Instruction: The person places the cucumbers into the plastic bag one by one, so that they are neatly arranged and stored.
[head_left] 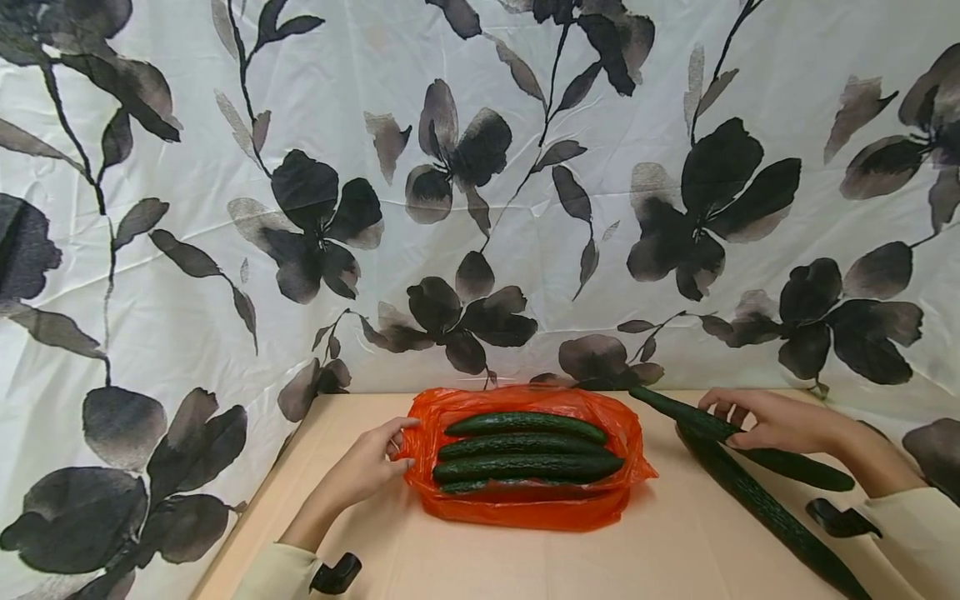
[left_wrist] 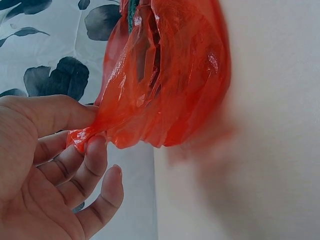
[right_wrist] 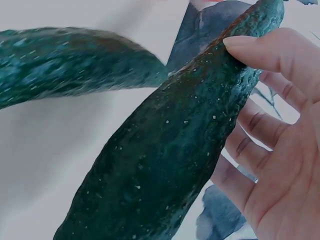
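Observation:
An orange-red plastic bag lies open on the table, with several dark green cucumbers side by side in it. My left hand pinches the gathered left end of the bag between thumb and fingers; in the left wrist view that plastic is bunched at the fingertips. Off to the right of the bag, my right hand grips a long cucumber, thumb on one side and fingers round the other. A second loose cucumber lies slanting on the table, partly overlapped by the held one.
The light tan tabletop spreads under the bag and the loose cucumber. Behind it and at the left hangs a white cloth printed with dark flowers. A black band piece sits at the left sleeve, and another at the right.

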